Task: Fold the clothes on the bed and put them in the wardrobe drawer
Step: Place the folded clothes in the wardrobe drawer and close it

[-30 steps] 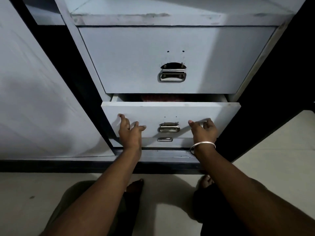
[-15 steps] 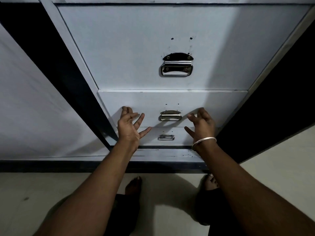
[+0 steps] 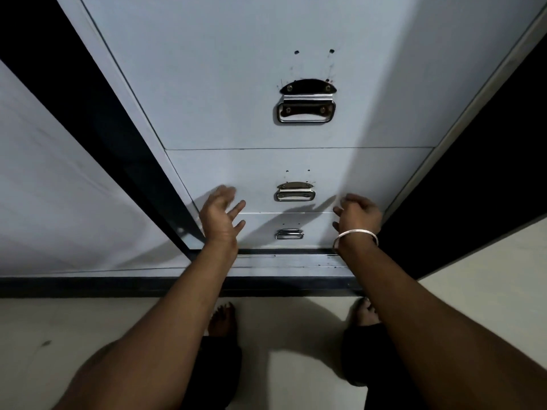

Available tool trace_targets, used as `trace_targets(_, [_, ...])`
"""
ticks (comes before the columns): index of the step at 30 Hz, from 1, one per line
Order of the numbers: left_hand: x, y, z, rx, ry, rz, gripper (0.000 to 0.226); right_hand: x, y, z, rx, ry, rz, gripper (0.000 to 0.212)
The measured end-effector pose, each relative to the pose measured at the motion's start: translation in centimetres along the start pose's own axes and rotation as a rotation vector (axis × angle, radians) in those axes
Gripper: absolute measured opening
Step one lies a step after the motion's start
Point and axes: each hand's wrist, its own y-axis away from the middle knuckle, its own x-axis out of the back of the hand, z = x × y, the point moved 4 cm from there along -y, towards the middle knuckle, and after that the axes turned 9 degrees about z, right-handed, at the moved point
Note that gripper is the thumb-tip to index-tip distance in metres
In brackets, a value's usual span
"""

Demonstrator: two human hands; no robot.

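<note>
The middle wardrobe drawer (image 3: 260, 176) is pushed in flush with the white front, its metal handle (image 3: 295, 192) hanging in the centre. My left hand (image 3: 220, 216) hovers just in front of the drawer's left part, fingers spread and holding nothing, slightly blurred. My right hand (image 3: 358, 216), with a silver bangle on the wrist, is near the drawer's right part, fingers loosely bent and empty. No clothes are visible.
A taller upper drawer (image 3: 236, 84) with a metal handle (image 3: 306, 103) sits above, a low bottom drawer (image 3: 313, 232) below. A white sliding door (image 3: 59, 187) stands at left, dark wardrobe space at right. My bare feet stand on the pale floor (image 3: 473, 291).
The middle drawer, open a second ago with fabric showing inside, has been pushed in. Both hands have come off its front and drawn back slightly.
</note>
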Motion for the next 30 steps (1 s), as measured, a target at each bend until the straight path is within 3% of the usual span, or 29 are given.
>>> trace_targets(2, [-0.5,-0.2,-2.2,0.004,-0.138,-0.009,0.026,0.6,-2.3,1.9,-0.01,0.194,0.073,0.016])
trace_targets(6, [-1.2,-2.3,-7.7,0.034,-0.408,-0.029,0.018,-0.1,-3.6,5.4,-0.139,0.503,-0.18,0.007])
trace_targets(9, [-1.5,-4.2,-10.8,0.008,-0.568,-0.049,0.017,-0.7,-4.2,7.4,-0.139,0.703,-0.309,0.036])
trace_targets(12, [-2.3,-5.8,-13.2,0.024,-0.698,-0.095,0.026,-1.4,-5.1,9.8,-0.097,0.819,-0.38,0.032])
trace_targets(14, [-2.9,-6.7,-14.3,0.044,-0.768,-0.127,0.023,-1.8,-5.4,11.1,-0.057,0.842,-0.394,0.03])
trace_targets(18, [-3.8,-8.9,-17.2,0.073,-0.857,-0.163,0.05,-3.3,-6.5,14.5,-0.005,0.865,-0.395,0.043])
trace_targets(21, [-4.4,-10.1,-18.8,0.08,-0.843,-0.204,0.03,-4.3,-7.2,16.4,0.014,0.83,-0.363,0.044])
trace_targets(23, [-4.4,-10.6,-19.7,0.07,-0.808,-0.187,0.011,-4.5,-7.6,16.8,0.026,0.784,-0.298,0.031])
trace_targets(26, [-3.8,-11.5,-20.5,0.039,-0.743,-0.147,0.014,-4.5,-8.0,17.1,0.073,0.746,-0.237,0.018])
trace_targets(30, [-3.5,-12.0,-20.2,-0.024,-0.779,-0.136,0.018,-4.0,-9.9,19.4,0.049,0.719,-0.245,0.028])
